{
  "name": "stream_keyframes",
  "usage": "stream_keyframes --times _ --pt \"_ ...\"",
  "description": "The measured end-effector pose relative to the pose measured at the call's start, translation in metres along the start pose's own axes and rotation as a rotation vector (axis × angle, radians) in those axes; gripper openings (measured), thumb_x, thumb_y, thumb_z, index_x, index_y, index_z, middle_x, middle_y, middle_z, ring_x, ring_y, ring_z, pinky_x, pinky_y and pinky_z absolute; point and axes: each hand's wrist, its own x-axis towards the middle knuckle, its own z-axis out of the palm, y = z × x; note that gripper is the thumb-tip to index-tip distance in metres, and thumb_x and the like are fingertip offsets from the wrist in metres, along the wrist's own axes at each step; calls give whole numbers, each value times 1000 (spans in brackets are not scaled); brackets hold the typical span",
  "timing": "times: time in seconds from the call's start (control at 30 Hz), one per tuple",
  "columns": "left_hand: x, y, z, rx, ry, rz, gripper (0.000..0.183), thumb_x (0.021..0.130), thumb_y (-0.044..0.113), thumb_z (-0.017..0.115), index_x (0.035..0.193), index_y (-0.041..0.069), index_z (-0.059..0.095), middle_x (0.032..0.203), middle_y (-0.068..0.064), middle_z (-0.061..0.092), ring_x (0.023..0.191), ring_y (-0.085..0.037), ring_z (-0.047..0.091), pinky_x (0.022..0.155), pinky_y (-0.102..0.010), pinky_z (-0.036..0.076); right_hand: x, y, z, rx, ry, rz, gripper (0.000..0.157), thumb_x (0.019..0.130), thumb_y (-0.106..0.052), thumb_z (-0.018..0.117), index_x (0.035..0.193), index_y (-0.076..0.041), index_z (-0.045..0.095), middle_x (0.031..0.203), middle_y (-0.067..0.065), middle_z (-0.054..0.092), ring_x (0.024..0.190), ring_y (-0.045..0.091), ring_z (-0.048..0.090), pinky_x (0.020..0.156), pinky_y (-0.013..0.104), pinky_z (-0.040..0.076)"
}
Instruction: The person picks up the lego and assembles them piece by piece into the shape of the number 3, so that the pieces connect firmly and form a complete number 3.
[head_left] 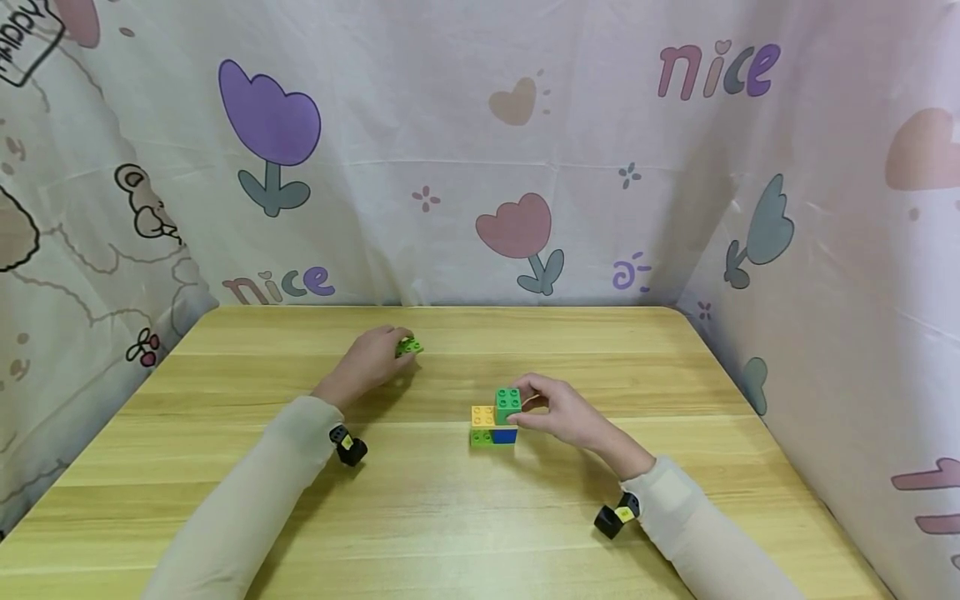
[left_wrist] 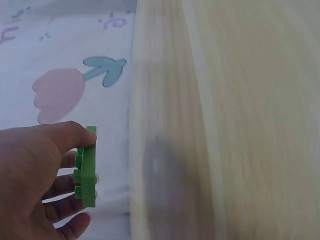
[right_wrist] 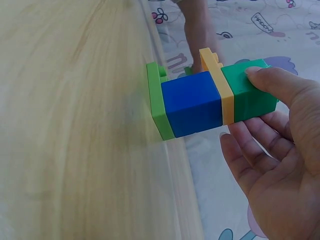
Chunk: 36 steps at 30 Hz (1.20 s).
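Note:
Between the thumb and fingers of my left hand (head_left: 378, 354) is a thin light green toy brick plate (left_wrist: 88, 167), its studs facing the palm in the left wrist view. My right hand (head_left: 566, 410) pinches the dark green block (right_wrist: 247, 90) at the top of a small stack. Below that block come a yellow-orange plate (right_wrist: 220, 85), a blue block (right_wrist: 192, 105) and a light green plate (right_wrist: 159, 102) at the bottom. In the head view the yellow plate's studded half (head_left: 482, 416) juts out to the left of the green block.
Both hands are over a wooden table (head_left: 480, 517). A printed cloth (head_left: 420, 125) with flowers and lettering hangs behind it and along both sides. Each wrist wears a small black camera, the left one (head_left: 351, 450) and the right one (head_left: 611, 521).

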Motion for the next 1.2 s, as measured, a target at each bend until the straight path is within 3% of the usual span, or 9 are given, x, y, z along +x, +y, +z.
stream_keyframes --times 0.23,0.4,0.57,0.63,0.83,1.2 --pt "-4 21 -9 -10 30 50 44 95 29 65 131 4 59 111 -14 61 95 -28 57 84 -45 49 0 -1 -1 1 -2 5 31 88 -18 75 115 -6 63 99 2 65 92 18 62 85 32 53" --pt "-5 30 -13 -10 53 101 45 94 29 66 131 4 59 113 -15 62 94 -28 58 80 -45 48 1 -2 0 1 -2 20 32 88 -12 75 115 -2 62 100 8 65 93 24 62 87 40 52" --pt "-7 43 -19 -33 57 137 44 95 31 65 131 5 59 117 -16 62 101 -31 60 86 -48 48 -2 -30 -4 6 -12 27 29 88 -2 72 113 4 61 99 15 64 93 31 61 87 49 51" --pt "-9 50 -22 -45 55 158 44 95 31 64 131 5 60 117 -15 62 103 -31 60 88 -48 48 -4 -40 -5 7 -13 16 27 88 -2 71 112 4 61 98 13 64 92 31 61 87 49 51" --pt "-15 72 -33 -74 56 213 42 96 30 64 130 7 60 117 -11 63 104 -28 60 90 -48 48 -5 -42 -6 3 -11 21 27 88 -2 72 112 4 62 96 5 64 92 29 62 86 49 51" --pt "-18 101 -44 -119 63 280 42 95 30 66 130 8 62 119 -9 65 105 -25 61 90 -45 49 -4 -40 -6 16 -13 0 26 89 -2 71 112 5 61 97 6 65 91 28 62 85 49 52"
